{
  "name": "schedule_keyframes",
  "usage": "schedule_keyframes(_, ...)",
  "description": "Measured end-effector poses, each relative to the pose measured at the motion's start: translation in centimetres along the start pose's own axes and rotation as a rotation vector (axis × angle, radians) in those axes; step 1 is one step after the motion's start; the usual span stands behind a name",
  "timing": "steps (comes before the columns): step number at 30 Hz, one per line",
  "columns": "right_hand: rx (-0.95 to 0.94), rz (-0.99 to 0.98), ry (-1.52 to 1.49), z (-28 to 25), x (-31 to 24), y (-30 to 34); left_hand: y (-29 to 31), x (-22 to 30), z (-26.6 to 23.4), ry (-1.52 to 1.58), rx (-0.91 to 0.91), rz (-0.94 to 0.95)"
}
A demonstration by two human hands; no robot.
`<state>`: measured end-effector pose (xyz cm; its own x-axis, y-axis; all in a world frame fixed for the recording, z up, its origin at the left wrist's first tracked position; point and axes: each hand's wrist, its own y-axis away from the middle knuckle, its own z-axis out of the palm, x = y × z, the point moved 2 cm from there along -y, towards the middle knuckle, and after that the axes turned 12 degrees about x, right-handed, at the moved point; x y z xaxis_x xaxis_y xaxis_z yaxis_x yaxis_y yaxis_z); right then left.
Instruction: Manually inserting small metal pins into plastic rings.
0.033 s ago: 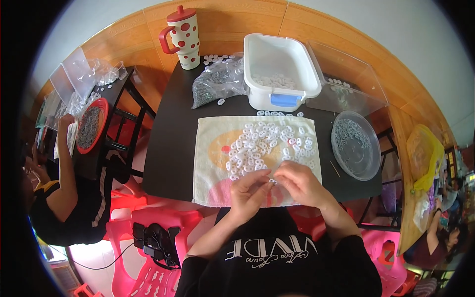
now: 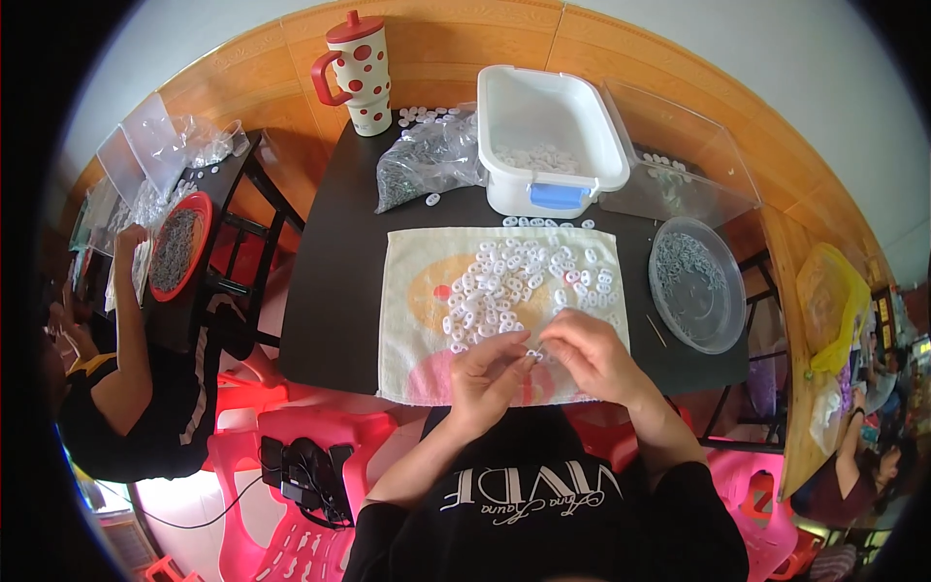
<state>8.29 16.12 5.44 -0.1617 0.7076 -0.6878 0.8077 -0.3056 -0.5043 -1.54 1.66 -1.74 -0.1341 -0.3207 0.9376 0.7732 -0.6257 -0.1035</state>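
Between thumb and forefinger, my left hand point(image 2: 488, 376) pinches a small white oval plastic piece point(image 2: 534, 356). Just to its right, my right hand point(image 2: 590, 357) is closed in a pinch, its fingertips slightly above and apart from the piece. Whatever those fingertips hold is too small to make out. Beyond both hands, a heap of white oval two-holed pieces point(image 2: 495, 286) lies on a pale patterned towel point(image 2: 402, 364). At the right stands a clear round tub point(image 2: 722, 325) with small grey metal parts point(image 2: 684, 262) inside.
A white bin point(image 2: 495, 112) with a blue latch stands at the back, beside a bag of grey parts point(image 2: 407, 175) and a spotted tumbler point(image 2: 364, 82). A clear box point(image 2: 718, 165) is at back right, a thin stick point(image 2: 657, 331) near the tub. Left, another person point(image 2: 126, 388) works by a red basin point(image 2: 201, 218).
My right hand's fingertips have lifted slightly up and away from the white piece. My left hand stays in place, still pinching the piece.
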Motion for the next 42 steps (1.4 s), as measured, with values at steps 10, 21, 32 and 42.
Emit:
schedule_keyframes(10, 0.054, -0.128, 0.0, 0.6, -0.7, -0.4, 0.0, 0.1, 0.3, 0.074, -0.033, 0.027)
schedule_keyframes(21, 0.008, -0.092, 0.424, -1.9, 0.7, 1.3, -0.4, 0.1, -0.2, 0.111, 0.074, -0.007)
schedule_keyframes(32, -0.052, -0.129, 0.407, 0.8, 1.5, 0.8, -0.2, 0.0, -0.2, 0.111, 0.121, 0.014)
schedule_keyframes(42, 0.158, 0.222, -0.27, -0.6, 1.6, 1.2, -0.3, -0.1, -0.4, 0.131, 0.08, -0.021)
